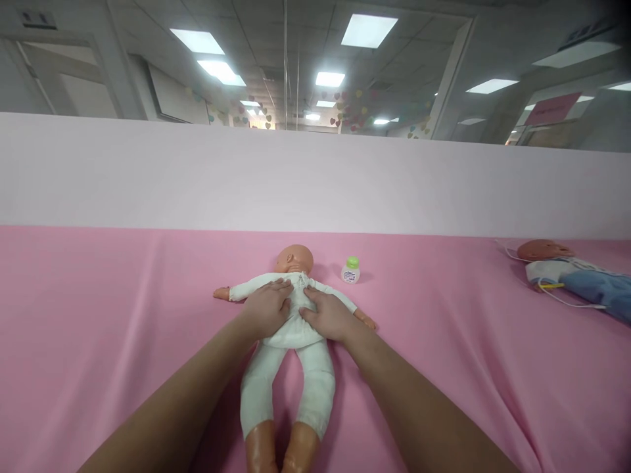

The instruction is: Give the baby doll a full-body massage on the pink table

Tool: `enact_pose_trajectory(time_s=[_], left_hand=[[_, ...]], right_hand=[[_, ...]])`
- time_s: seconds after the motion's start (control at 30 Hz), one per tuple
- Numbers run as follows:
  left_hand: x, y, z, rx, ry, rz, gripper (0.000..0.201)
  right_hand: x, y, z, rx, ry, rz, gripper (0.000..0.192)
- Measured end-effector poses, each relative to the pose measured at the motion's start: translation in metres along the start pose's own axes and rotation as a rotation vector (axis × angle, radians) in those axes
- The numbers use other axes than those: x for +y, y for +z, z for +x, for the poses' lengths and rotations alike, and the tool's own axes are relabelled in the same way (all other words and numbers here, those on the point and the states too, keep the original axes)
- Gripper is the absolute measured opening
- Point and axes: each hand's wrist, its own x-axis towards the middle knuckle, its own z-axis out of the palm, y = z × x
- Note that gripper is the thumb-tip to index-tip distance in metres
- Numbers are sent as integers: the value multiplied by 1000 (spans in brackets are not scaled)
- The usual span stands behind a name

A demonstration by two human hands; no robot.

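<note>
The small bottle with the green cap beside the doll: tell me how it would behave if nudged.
The small bottle stands upright on soft pink cloth, so it would probably tip rather than slide. Its rounded body suggests it could roll once down. It looks like light plastic; how full it is can't be seen.

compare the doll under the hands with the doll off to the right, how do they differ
The near doll wears white; the far doll wears blue with a white top. The near doll lies face down with the left hand and right hand flat on its back; the far doll lies untouched, cords around it. Both lie on the pink cloth.
</note>
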Motion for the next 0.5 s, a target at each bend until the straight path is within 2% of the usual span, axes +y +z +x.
enact_pose_trajectory(time_s=[0.13, 0.23, 0.3, 0.5], left_hand=[[-7, 1, 0, 51, -22, 5, 54], [-13, 1, 2, 79, -52, 29, 57], [-16, 1, 4, 70, -44, 30, 60], [-16, 4, 11, -74, 26, 21, 65]], right_hand=[[5, -2, -2, 43, -11, 12, 68], [10, -4, 2, 155, -21, 33, 58], [13, -3, 6, 199, -29, 43, 58], [19, 8, 16, 53, -34, 17, 88]])
